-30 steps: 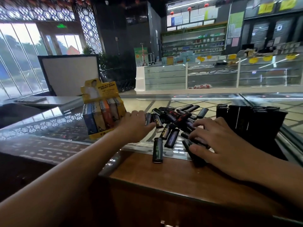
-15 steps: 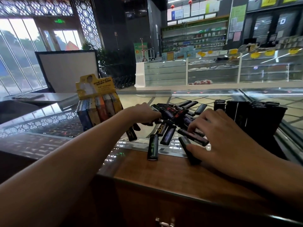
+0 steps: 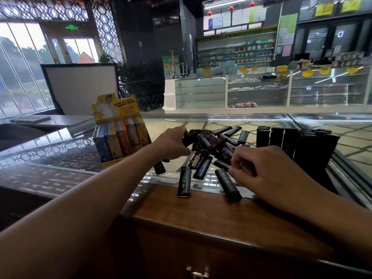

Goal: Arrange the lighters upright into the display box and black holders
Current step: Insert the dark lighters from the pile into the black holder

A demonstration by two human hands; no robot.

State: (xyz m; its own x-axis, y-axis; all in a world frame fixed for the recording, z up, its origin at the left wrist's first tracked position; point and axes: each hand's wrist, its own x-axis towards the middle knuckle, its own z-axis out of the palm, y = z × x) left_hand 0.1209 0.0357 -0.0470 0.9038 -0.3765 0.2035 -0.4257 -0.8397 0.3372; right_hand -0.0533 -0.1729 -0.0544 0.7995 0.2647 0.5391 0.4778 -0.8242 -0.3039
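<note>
gripping a dark lighter [image 3: 190, 137] off the pile [image 3: 213, 146] on the glass counter [image 3: 60, 154], left hand [image 3: 171, 143] hides its lower end; long axis slants up-right. right hand [image 3: 261, 170] pinches another lighter [image 3: 220, 164], partly covered.

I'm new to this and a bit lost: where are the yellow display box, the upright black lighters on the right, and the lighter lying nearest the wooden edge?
Yellow display box [image 3: 115, 106]: head view, its printed header card.
Upright black lighters [image 3: 289, 141]: head view, their bodies.
Nearest lying lighter [image 3: 184, 182]: head view, mid-body.
</note>
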